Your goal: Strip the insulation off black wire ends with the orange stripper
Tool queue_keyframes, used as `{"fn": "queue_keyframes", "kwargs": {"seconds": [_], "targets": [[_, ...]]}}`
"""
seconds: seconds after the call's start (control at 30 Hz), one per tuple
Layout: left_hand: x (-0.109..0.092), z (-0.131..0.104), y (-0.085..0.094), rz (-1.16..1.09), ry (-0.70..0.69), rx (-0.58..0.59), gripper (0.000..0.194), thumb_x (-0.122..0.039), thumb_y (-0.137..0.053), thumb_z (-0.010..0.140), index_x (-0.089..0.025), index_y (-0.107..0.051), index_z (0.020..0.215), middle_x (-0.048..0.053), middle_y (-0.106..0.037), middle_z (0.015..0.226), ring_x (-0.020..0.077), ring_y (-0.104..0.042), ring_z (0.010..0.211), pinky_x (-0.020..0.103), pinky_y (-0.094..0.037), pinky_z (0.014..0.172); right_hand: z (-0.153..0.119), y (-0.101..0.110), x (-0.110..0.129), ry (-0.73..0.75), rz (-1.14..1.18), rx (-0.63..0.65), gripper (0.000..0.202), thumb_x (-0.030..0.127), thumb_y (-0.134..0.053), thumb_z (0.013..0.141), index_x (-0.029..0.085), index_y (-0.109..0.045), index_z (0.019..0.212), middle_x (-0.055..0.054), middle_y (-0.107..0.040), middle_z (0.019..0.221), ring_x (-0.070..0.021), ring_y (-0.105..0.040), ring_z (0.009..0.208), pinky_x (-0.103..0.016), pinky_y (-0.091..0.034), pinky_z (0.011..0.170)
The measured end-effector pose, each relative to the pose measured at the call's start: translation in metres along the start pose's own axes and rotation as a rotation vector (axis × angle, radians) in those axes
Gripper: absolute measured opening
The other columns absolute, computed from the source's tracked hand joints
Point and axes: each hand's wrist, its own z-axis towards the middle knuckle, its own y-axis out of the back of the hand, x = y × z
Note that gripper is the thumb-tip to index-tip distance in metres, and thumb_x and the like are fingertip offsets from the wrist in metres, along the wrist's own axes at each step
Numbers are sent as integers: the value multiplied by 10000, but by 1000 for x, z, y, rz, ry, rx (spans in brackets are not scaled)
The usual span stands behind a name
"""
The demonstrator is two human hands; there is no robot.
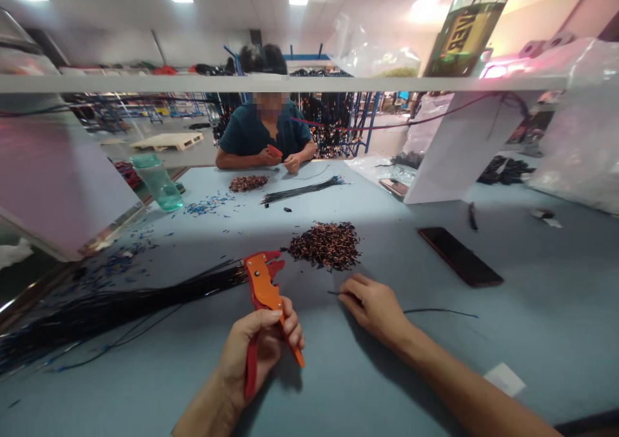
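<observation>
My left hand (264,340) is wrapped round the handles of an orange and red wire stripper (264,285), its jaws pointing up and away from me. To the right, my right hand (370,305) pinches a thin black wire (435,310); a short end sticks out past the fingertips, and the rest trails right to a blue tip. Just beyond both hands lies a heap of short black and copper-coloured offcuts (326,245). A long bundle of black wires (145,305) stretches from the left edge up to the stripper's head, partly behind it.
Across the table a person (265,134) holds a red tool near another wire bundle (304,191) and offcut pile (248,183). A green bottle (157,182) and blue scraps (207,205) are at left. A dark phone (459,256) lies right. A shelf (309,84) spans overhead.
</observation>
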Motion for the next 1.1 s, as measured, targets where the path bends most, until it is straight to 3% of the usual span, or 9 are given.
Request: {"fn": "queue_keyframes", "kwargs": {"seconds": [0.1,0.33,0.47,0.6,0.8,0.9,1.0,1.1], "targets": [[2,-2,0,38,-4,39,169,-293,-626,705,-146,-619,788,7,-503,640,142,-505,582,357,-458,678,0,9,-2,-31,63,-33,164,197,-510,893,183,-674,881,-55,-659,807,-177,-617,677,-275,-453,642],[6,-9,-4,347,-167,39,118,-264,-643,776,-177,-608,848,7,-547,696,157,-516,685,313,-414,681,-7,20,20,-107,434,-10,145,249,-515,883,203,-604,778,5,-578,691,-146,-539,630,-257,-432,624],[9,-9,-7,197,-17,186,172,-295,-656,722,-162,-608,820,4,-522,680,153,-517,641,346,-433,710,-11,22,25,-229,654,119,159,312,-499,899,205,-565,801,42,-507,616,-110,-442,505,-230,-372,514],[14,-6,-8,61,138,256,195,-262,-654,638,-142,-603,783,-3,-517,626,145,-529,573,364,-453,699,-13,24,25,-230,687,168,194,348,-509,891,199,-552,774,39,-495,608,-111,-412,521,-228,-330,502],[21,-8,-8,163,121,259,215,-245,-671,637,-137,-588,803,3,-532,641,153,-534,591,348,-448,666,-13,24,26,-248,677,195,203,366,-511,870,199,-550,763,32,-492,613,-137,-453,579,-251,-353,561],[18,-12,-6,469,-74,177,216,-312,-650,724,-152,-583,853,8,-533,682,152,-510,621,307,-415,630,-12,22,24,-274,665,207,215,385,-515,863,198,-554,765,31,-487,609,-139,-438,574,-253,-340,554],[11,-14,-3,1044,-527,-104,76,-234,-571,799,-184,-559,855,-7,-511,699,132,-445,595,270,-357,576,-11,19,21,-303,653,231,230,407,-520,849,196,-561,768,32,-478,596,-138,-415,560,-254,-323,542],[8,-11,-1,1549,-985,-231,173,-124,-548,731,-186,-546,892,21,-530,733,178,-465,649,300,-369,601,-11,17,18,-321,657,238,249,424,-527,834,193,-567,753,36,-457,588,-139,-411,558,-256,-325,546]]}}
